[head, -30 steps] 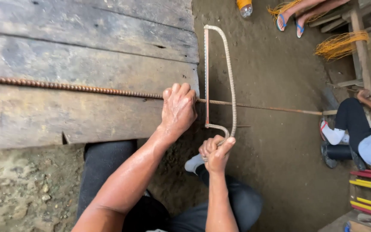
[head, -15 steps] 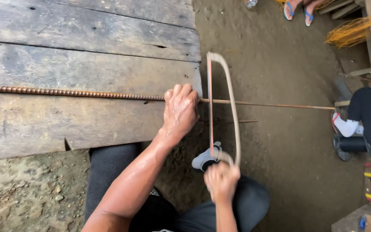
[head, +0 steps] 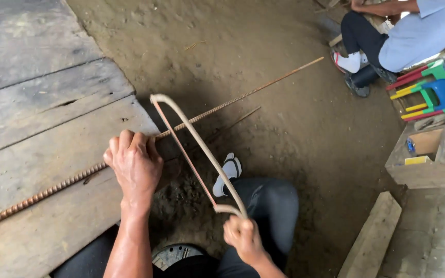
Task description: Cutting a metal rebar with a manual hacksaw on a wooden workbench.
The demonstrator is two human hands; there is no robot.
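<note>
From the head camera I look down on my left hand (head: 134, 166), which is clenched over a long ribbed steel bar (head: 52, 190), pressing it flat on the worn wooden planks (head: 42, 113). The bar runs diagonally from the lower left, under my palm, past the plank edge and out over the dirt floor (head: 263, 62) toward the upper right, its thin rusty end hanging free above the ground. My right hand (head: 243, 238) is closed around the near end of a bow-shaped hacksaw (head: 202, 152); I can see the fingers wrapped on the handle, knuckles up. The saw's pale curved frame arcs away from that hand toward the upper left, and its straight reddish blade crosses the bar just beside my left hand, right at the edge of the planks. Whether the blade is biting into the metal or only resting on it I cannot tell. Below the saw my leg in dark trousers (head: 269, 206) stretches out, with a foot in a white sandal (head: 228, 172) set on the dirt. At the upper right another person in a light blue shirt (head: 418, 31) sits well apart from me, near a small colourful plastic stool (head: 431, 92). A wooden box (head: 428, 154) stands at the right edge, and a loose timber beam (head: 372, 237) lies near it on the ground.
</note>
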